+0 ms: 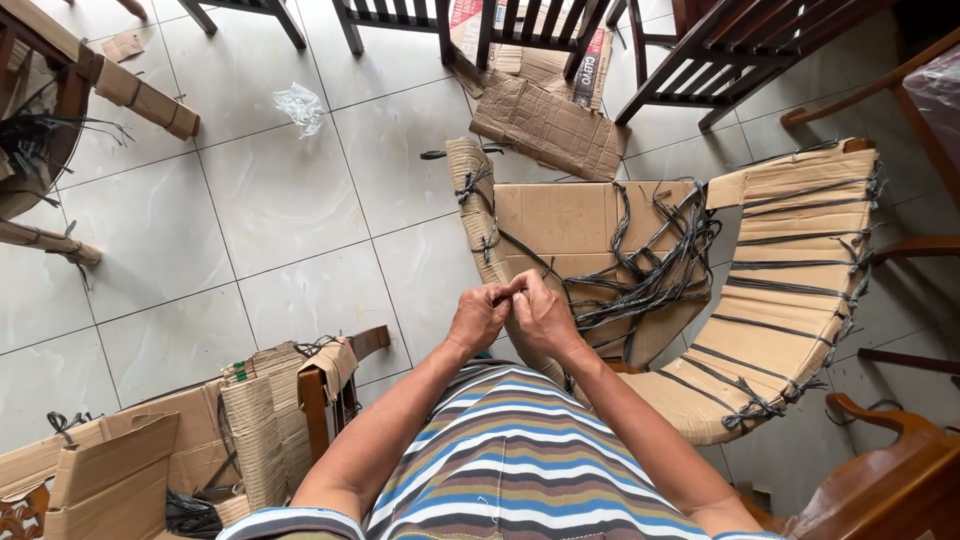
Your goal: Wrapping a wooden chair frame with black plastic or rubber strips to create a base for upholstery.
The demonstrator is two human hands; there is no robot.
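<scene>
- Black plastic strapping (640, 285), thin and flat, lies in a loose tangle on the cardboard-wrapped chair part (570, 240); one strand seems to run up to the hands, though the bit between the fingertips is too small to make out.
- Left hand (478, 318) and right hand (545, 318) meet just in front of that tangle, fingertips pinched together and touching. Both grips are clenched around something fine, likely a strap end; I cannot tell for certain.
- Hands are held up close to the body, above the striped shirt (510, 460), probably so the fiddly piece sits in clear sight.
- Right of the tangle, a curved chair back (790, 290) is padded in corrugated cardboard and bound across by more straps, knotted at the edges to hold the wrapping tight.
- Beyond the tangle, a torn cardboard sheet (550, 125) lies flat on the glossy pale floor tiles (260, 210).
- Far left of it, a crumpled clear plastic scrap (302, 106).
- Left and nearer, another wrapped wooden frame (300, 400), ribbed cardboard peeling off.
</scene>
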